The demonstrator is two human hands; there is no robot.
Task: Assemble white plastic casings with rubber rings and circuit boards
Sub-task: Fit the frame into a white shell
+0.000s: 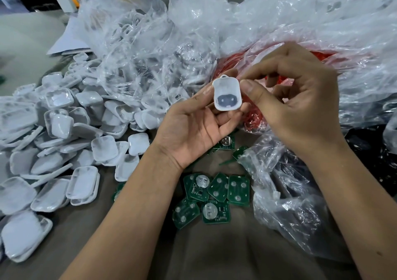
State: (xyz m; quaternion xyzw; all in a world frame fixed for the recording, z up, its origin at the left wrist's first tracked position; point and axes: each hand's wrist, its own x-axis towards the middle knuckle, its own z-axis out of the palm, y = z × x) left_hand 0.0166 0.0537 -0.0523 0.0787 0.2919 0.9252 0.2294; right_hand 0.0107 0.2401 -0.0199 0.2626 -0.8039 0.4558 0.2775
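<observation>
A white plastic casing with a dark grey button pad showing in its lower half is held up at the centre of the head view. My left hand cradles it from below with the fingertips under its bottom edge. My right hand pinches its right side between thumb and forefinger. Red rubber rings lie in a clear bag just behind the casing. Several green circuit boards are scattered on the table below my hands.
A large heap of white casing halves covers the table's left side. Crumpled clear plastic bags with more white parts fill the back. Another clear bag over dark parts lies at the right. A white charger stands at the far left.
</observation>
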